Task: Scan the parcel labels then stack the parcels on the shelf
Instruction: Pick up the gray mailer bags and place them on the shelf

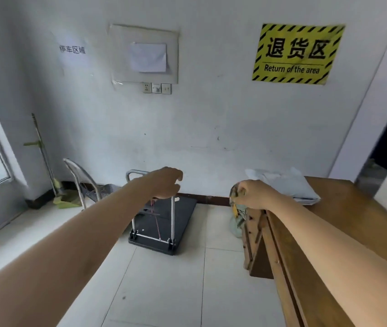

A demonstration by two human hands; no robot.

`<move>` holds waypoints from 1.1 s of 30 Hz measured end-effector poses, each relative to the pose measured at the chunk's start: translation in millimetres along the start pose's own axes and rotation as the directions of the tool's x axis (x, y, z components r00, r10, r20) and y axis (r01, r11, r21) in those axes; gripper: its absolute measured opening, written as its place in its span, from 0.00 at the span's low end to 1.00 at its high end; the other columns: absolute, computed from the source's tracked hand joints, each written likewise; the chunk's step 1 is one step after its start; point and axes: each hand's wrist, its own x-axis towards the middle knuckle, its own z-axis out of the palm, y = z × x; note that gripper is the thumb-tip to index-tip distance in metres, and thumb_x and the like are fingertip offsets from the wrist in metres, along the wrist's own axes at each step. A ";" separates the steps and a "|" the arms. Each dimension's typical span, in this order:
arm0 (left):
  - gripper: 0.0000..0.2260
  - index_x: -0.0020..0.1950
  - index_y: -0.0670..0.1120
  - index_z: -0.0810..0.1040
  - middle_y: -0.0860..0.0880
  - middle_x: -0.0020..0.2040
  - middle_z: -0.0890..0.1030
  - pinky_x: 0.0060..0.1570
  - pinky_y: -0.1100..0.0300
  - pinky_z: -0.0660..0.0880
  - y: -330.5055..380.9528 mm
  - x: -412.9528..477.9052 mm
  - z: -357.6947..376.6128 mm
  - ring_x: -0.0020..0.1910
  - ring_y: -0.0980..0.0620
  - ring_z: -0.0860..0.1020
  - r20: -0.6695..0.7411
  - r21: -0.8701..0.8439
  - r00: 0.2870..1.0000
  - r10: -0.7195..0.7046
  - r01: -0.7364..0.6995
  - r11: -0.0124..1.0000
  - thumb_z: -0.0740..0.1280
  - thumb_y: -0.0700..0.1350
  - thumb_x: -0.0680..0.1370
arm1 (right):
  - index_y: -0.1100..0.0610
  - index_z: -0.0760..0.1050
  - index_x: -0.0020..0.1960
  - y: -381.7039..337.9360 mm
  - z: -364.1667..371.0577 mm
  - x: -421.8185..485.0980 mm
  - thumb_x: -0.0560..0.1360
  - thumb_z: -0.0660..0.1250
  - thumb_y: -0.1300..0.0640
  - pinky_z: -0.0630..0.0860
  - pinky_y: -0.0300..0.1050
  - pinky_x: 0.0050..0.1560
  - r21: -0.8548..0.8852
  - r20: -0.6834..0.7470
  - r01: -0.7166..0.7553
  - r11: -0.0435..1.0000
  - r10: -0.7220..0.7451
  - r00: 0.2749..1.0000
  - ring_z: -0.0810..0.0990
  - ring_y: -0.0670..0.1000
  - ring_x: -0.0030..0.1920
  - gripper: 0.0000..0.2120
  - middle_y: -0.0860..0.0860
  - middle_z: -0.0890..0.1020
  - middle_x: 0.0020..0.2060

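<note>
My right hand [255,194] grips the top of a crumpled soft parcel bag [237,212], patterned in yellow, green and grey. The bag hangs down beside the corner of the wooden table [353,223]. Grey-white plastic mailer parcels [289,182] lie on the far end of that table, just behind my right hand. My left hand [166,182] is stretched out with loosely curled fingers and holds nothing that I can see. It covers the right corner of the handle of a black platform trolley [183,223]. No scanner or shelf is in view.
The trolley stands on the tiled floor against the white wall, with a thin red line [156,218] across its handle frame. A folded metal chair [81,180] and a broom [43,156] lean at the left by a window. A yellow "Return of the area" sign [298,54] hangs above.
</note>
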 end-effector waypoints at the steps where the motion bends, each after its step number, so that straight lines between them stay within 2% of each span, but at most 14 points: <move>1: 0.16 0.67 0.49 0.69 0.48 0.66 0.73 0.54 0.57 0.70 -3.1 22.7 4.0 0.62 0.47 0.73 0.019 -0.020 1.000 0.019 -0.019 1.000 0.58 0.46 0.80 | 0.57 0.75 0.59 6.4 4.6 10.5 0.74 0.65 0.47 0.67 0.39 0.35 -0.019 0.023 -0.021 1.000 0.022 1.000 0.76 0.51 0.46 0.19 0.52 0.78 0.50; 4: 0.16 0.66 0.47 0.70 0.46 0.65 0.74 0.58 0.55 0.71 -8.8 98.5 19.1 0.60 0.46 0.74 0.023 -0.098 0.997 0.067 -0.064 0.993 0.59 0.47 0.79 | 0.61 0.75 0.58 32.2 20.8 50.2 0.74 0.64 0.50 0.69 0.43 0.39 -0.051 0.044 -0.082 0.995 0.084 0.995 0.79 0.56 0.50 0.18 0.57 0.81 0.51; 8: 0.16 0.67 0.47 0.70 0.46 0.66 0.73 0.59 0.57 0.69 -4.5 202.1 41.4 0.62 0.47 0.73 0.046 -0.126 0.984 0.170 -0.163 0.979 0.60 0.46 0.79 | 0.58 0.73 0.60 64.0 24.2 113.9 0.74 0.63 0.48 0.73 0.47 0.48 -0.098 0.056 -0.193 0.976 0.199 0.978 0.78 0.55 0.54 0.19 0.55 0.79 0.56; 10: 0.16 0.68 0.47 0.69 0.46 0.67 0.72 0.61 0.56 0.68 -1.1 257.9 48.8 0.64 0.47 0.72 0.070 -0.109 0.968 0.241 -0.233 0.966 0.59 0.46 0.80 | 0.59 0.74 0.61 82.2 18.8 151.2 0.75 0.63 0.49 0.74 0.48 0.53 -0.059 0.031 -0.263 0.963 0.265 0.964 0.77 0.56 0.56 0.19 0.56 0.79 0.58; 12: 0.16 0.68 0.47 0.69 0.46 0.68 0.71 0.63 0.56 0.67 3.0 313.2 48.6 0.66 0.47 0.71 0.100 -0.101 0.948 0.301 -0.291 0.951 0.59 0.47 0.80 | 0.59 0.73 0.63 98.6 9.5 183.0 0.76 0.63 0.48 0.73 0.48 0.54 -0.020 0.011 -0.327 0.945 0.327 0.945 0.77 0.55 0.57 0.20 0.55 0.79 0.58; 15: 0.16 0.67 0.46 0.70 0.46 0.67 0.72 0.62 0.55 0.68 20.4 396.5 41.8 0.65 0.47 0.72 0.115 -0.117 0.922 0.371 -0.358 0.926 0.60 0.47 0.80 | 0.59 0.71 0.66 129.9 3.7 219.2 0.77 0.62 0.48 0.73 0.49 0.55 0.056 0.005 -0.453 0.890 0.453 0.891 0.77 0.56 0.58 0.22 0.56 0.78 0.61; 19: 0.13 0.63 0.44 0.74 0.43 0.60 0.78 0.54 0.56 0.72 63.3 490.2 52.0 0.55 0.45 0.76 0.101 -0.319 0.898 0.429 -0.379 0.868 0.63 0.45 0.79 | 0.65 0.71 0.65 185.6 14.8 252.7 0.76 0.62 0.49 0.73 0.58 0.60 0.241 0.032 -0.628 0.740 0.641 0.767 0.76 0.62 0.61 0.24 0.62 0.77 0.63; 22: 0.13 0.61 0.44 0.75 0.42 0.60 0.78 0.49 0.57 0.72 100.7 548.7 86.4 0.52 0.45 0.76 0.155 -0.360 0.860 0.487 -0.410 0.838 0.64 0.46 0.79 | 0.66 0.72 0.62 233.6 29.0 277.8 0.76 0.63 0.49 0.75 0.56 0.56 0.343 0.075 -0.703 0.623 0.728 0.681 0.78 0.61 0.57 0.23 0.62 0.79 0.58; 23: 0.14 0.62 0.44 0.75 0.43 0.61 0.77 0.50 0.58 0.71 114.3 568.9 99.6 0.53 0.45 0.76 0.175 -0.350 0.844 0.507 -0.428 0.834 0.65 0.48 0.78 | 0.64 0.73 0.57 249.8 35.5 287.5 0.75 0.63 0.49 0.75 0.53 0.50 0.383 0.089 -0.716 0.583 0.749 0.657 0.79 0.57 0.52 0.19 0.60 0.79 0.51; 25: 0.20 0.66 0.45 0.72 0.44 0.63 0.75 0.54 0.57 0.72 142.1 608.7 125.8 0.57 0.45 0.76 0.214 -0.335 0.820 0.531 -0.449 0.829 0.66 0.52 0.77 | 0.57 0.71 0.45 282.4 53.7 309.8 0.75 0.62 0.50 0.68 0.45 0.39 0.439 0.135 -0.736 0.515 0.773 0.620 0.75 0.50 0.41 0.10 0.52 0.74 0.39; 27: 0.24 0.69 0.44 0.70 0.43 0.65 0.73 0.56 0.56 0.71 172.3 648.8 148.8 0.59 0.44 0.75 0.221 -0.336 0.802 0.555 -0.472 0.815 0.67 0.53 0.76 | 0.55 0.72 0.45 316.6 74.3 334.9 0.76 0.61 0.49 0.66 0.43 0.37 0.474 0.192 -0.743 0.472 0.768 0.611 0.77 0.52 0.44 0.09 0.51 0.76 0.39; 29: 0.30 0.72 0.45 0.66 0.42 0.69 0.70 0.61 0.54 0.70 201.3 685.8 169.9 0.65 0.43 0.71 0.273 -0.347 0.790 0.548 -0.451 0.823 0.68 0.56 0.74 | 0.56 0.75 0.55 349.4 92.4 358.1 0.75 0.64 0.45 0.69 0.43 0.40 0.586 0.240 -0.736 0.339 0.795 0.557 0.78 0.54 0.52 0.15 0.53 0.80 0.49; 30: 0.33 0.74 0.46 0.63 0.41 0.72 0.67 0.64 0.52 0.68 212.8 703.1 182.8 0.69 0.42 0.68 0.319 -0.348 0.777 0.543 -0.437 0.829 0.68 0.58 0.74 | 0.57 0.74 0.58 361.7 97.6 367.8 0.72 0.68 0.42 0.72 0.43 0.41 0.670 0.270 -0.714 0.203 0.830 0.489 0.78 0.54 0.53 0.22 0.52 0.80 0.53; 33: 0.47 0.77 0.51 0.56 0.43 0.75 0.63 0.65 0.49 0.66 236.1 748.6 221.9 0.71 0.41 0.65 0.451 -0.365 0.716 0.533 -0.397 0.842 0.70 0.68 0.65 | 0.58 0.69 0.65 394.0 109.1 389.5 0.56 0.78 0.38 0.77 0.50 0.55 0.870 0.329 -0.444 -0.213 0.923 0.202 0.77 0.54 0.58 0.44 0.52 0.77 0.61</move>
